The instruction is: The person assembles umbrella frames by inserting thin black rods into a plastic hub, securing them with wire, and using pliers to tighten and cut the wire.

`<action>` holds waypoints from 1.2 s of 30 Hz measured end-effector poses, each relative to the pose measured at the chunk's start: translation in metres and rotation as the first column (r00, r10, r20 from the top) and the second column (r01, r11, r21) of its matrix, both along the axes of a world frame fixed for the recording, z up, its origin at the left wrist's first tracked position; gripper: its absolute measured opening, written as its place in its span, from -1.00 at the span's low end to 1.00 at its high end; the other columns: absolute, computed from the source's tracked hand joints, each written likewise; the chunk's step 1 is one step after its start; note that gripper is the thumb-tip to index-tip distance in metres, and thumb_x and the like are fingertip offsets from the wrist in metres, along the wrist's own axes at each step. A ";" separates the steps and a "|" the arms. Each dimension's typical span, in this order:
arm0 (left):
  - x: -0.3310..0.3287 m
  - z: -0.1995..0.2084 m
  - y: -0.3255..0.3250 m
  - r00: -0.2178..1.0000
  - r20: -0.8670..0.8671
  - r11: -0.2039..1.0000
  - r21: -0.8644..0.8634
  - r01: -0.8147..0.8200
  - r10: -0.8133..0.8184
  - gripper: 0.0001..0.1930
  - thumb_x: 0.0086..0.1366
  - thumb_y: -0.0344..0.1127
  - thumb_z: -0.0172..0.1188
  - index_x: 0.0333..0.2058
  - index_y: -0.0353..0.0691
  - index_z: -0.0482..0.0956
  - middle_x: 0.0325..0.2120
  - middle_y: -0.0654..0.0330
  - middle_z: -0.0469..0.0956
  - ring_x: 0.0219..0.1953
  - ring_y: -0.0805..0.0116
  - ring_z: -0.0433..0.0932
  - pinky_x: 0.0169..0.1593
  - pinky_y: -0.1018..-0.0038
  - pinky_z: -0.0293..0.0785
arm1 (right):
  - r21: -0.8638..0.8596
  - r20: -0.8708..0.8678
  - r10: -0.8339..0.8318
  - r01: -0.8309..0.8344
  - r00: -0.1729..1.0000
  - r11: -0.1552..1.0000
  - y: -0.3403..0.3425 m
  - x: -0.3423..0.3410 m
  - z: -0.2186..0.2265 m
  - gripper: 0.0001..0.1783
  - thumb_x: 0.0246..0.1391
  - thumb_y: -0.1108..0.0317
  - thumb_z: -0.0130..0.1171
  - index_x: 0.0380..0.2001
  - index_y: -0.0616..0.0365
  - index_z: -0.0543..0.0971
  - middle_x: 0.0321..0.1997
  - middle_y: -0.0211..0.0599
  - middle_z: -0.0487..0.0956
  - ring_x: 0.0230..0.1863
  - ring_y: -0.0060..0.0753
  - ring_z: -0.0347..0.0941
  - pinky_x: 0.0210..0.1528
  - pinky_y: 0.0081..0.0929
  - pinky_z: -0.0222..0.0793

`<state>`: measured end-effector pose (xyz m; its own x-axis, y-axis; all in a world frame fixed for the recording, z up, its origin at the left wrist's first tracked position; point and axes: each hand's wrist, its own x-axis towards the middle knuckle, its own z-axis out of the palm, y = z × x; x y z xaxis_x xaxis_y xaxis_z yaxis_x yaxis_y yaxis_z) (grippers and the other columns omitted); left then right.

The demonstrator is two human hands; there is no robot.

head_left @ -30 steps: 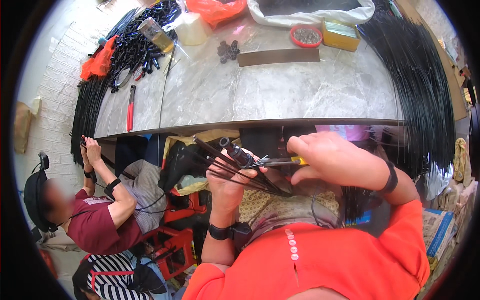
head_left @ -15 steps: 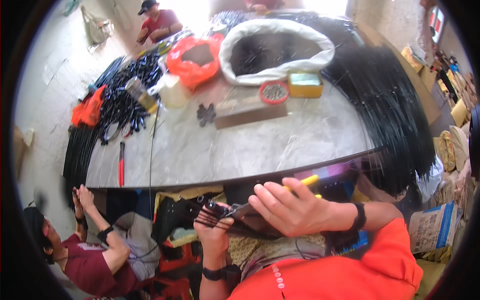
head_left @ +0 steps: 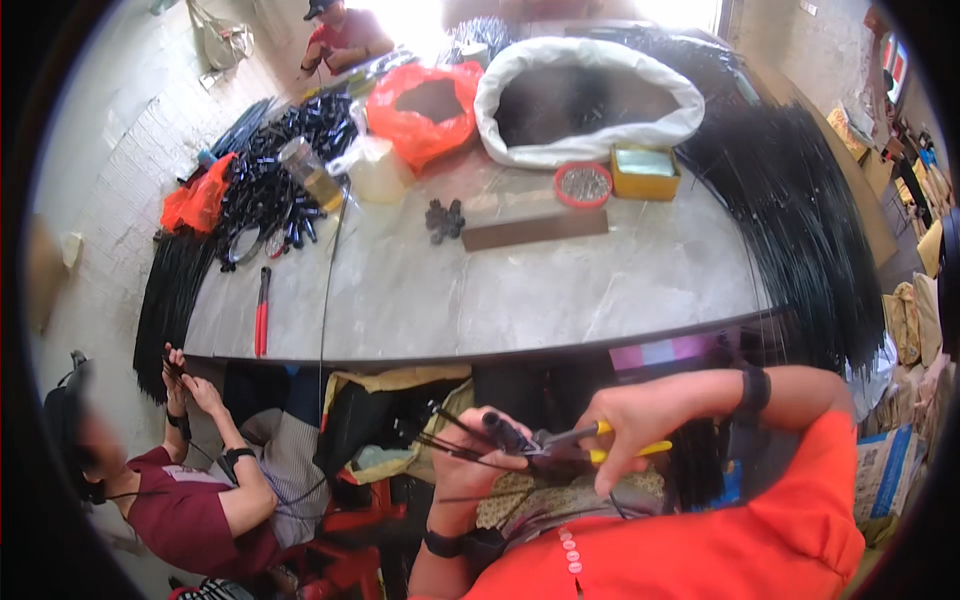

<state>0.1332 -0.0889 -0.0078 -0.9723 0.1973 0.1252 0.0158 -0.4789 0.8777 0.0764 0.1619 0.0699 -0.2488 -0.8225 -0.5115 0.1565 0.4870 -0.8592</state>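
My left hand [head_left: 462, 460] is closed round several thin black rods [head_left: 436, 438] and a short black tube-like fitting [head_left: 506, 434], in front of the table's near edge. To its right, my right hand [head_left: 640, 415] grips pliers [head_left: 572, 436] by their yellow handles. The metal jaws are at the fitting beside my left fingertips; whether they bite on it I cannot tell. Rods stick out to the left of my left hand.
On the grey table [head_left: 520, 300] lie a red-handled tool [head_left: 262, 315], a brown bar [head_left: 535, 231], a red dish of small metal parts [head_left: 583, 186] and a white sack [head_left: 590, 155]. Long black rods [head_left: 810, 240] overhang the right edge. A co-worker [head_left: 200, 490] sits at left; another person is behind the table.
My right hand has dropped from above the work to beside it, turning the pliers so their jaws now show at the fitting. The view has shifted slightly.
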 end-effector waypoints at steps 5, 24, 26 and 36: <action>-0.013 0.005 0.004 0.979 0.116 0.967 -0.217 -0.137 0.165 -0.77 -0.11 -0.53 0.36 -0.40 -0.37 0.56 -0.46 0.12 0.60 -0.41 0.31 0.61 -0.28 0.45 0.57 | 0.038 -0.647 -0.105 0.170 0.756 0.985 -0.005 0.006 -0.008 -0.64 -0.04 0.22 0.31 -0.29 0.23 0.45 -0.48 -0.11 0.61 -0.51 -0.18 0.61 -0.47 -0.26 0.48; -0.012 -0.009 0.000 0.988 0.151 0.999 0.051 0.001 -0.009 -0.56 -0.14 -0.81 0.34 -0.30 -0.24 0.44 -0.34 0.06 0.62 -0.26 0.23 0.65 -0.16 0.32 0.62 | 0.071 -0.025 -0.104 0.105 0.994 0.992 -0.004 0.007 -0.026 -0.48 -0.15 0.08 0.50 -0.45 0.27 0.45 -0.58 -0.22 0.56 -0.57 -0.31 0.58 -0.50 -0.41 0.43; -0.013 -0.006 0.000 0.989 0.133 0.998 0.022 -0.061 0.057 -0.60 -0.11 -0.73 0.37 -0.29 -0.28 0.47 -0.36 0.07 0.62 -0.27 0.25 0.64 -0.16 0.33 0.62 | 0.012 -0.352 -0.246 0.267 0.903 0.964 -0.009 0.019 -0.013 -0.56 -0.10 0.12 0.45 -0.43 0.22 0.46 -0.61 -0.25 0.54 -0.57 -0.31 0.58 -0.53 -0.42 0.40; -0.007 -0.002 0.004 0.972 0.151 0.983 -0.008 -0.182 0.181 -0.55 -0.12 -0.77 0.37 -0.27 -0.25 0.41 -0.32 0.06 0.61 -0.28 0.29 0.64 -0.14 0.36 0.61 | -0.006 -0.996 -0.033 0.317 0.081 0.949 -0.010 0.061 -0.011 -0.57 -0.03 0.26 0.32 -0.18 0.35 0.50 -0.39 -0.10 0.48 -0.39 -0.15 0.46 -0.39 -0.27 0.34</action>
